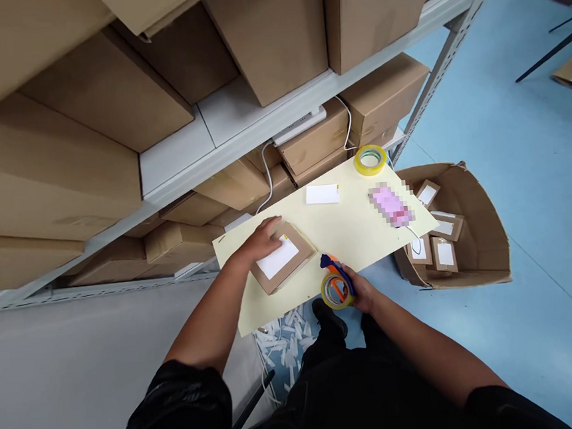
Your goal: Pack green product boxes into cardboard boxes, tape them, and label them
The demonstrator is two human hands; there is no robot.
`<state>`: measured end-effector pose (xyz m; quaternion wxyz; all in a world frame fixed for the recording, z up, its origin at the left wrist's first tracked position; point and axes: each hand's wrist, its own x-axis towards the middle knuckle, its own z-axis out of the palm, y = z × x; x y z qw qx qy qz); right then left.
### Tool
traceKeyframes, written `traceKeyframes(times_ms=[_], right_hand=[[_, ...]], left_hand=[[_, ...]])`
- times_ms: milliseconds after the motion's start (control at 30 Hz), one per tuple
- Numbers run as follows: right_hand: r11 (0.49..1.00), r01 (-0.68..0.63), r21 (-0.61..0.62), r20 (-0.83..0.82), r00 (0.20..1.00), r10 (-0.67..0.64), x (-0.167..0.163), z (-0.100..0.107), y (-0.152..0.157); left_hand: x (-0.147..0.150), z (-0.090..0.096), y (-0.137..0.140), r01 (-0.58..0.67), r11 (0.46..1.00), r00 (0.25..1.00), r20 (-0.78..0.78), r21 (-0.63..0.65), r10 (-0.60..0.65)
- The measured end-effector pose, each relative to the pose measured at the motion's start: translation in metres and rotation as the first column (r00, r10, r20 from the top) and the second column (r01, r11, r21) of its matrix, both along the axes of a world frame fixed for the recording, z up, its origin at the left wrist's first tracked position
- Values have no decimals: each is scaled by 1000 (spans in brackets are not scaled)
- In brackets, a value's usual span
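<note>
A flat cardboard box with a white label on top lies toward the left end of the pale yellow table. My left hand rests on it with the fingers spread, its fingertips at the label's upper edge. At the table's front edge, my right hand is wrapped around a blue and orange tape dispenser. A roll of clear yellowish tape is mounted in it. The dispenser is apart from the box.
Another white label, a yellow tape roll and a blurred pink item lie on the table. An open carton at right holds several small labelled boxes. Shelves with large cartons rise behind. White scraps litter the floor.
</note>
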<state>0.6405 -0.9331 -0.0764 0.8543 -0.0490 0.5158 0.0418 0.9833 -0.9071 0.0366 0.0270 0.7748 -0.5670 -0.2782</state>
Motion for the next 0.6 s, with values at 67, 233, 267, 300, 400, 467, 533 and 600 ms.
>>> traceKeyframes(times_ms=[67,233,267,300,400,467,533,600], right_hand=[[1000,-10,5,-5,1000,10,-1,0,3],[1000,-26,10,71,997,25,-4,2,6],[999,-38,16,73,997,36,-4,3,6],[999,-49,22,68,997,47,-4,5,5],[998,-66,17,51,997,65,-3,9,1],[996,-86,8,51,995,85,-2,11,-2],[994,-109,3,63,992,109,0,12,-6],[993,-120,-10,67,990,121,3,12,-12]], left_hand=[[7,9,38,45,989,998,-43,141,-40],[-3,17,98,106,947,994,-53,304,-95],[-6,17,102,110,944,994,-44,312,-102],[-9,16,105,117,941,993,-36,318,-111],[-15,14,112,126,935,991,6,332,-136],[-19,13,119,120,942,989,45,313,-141],[-24,12,125,107,953,988,77,285,-134],[-33,11,130,80,957,988,104,277,-113]])
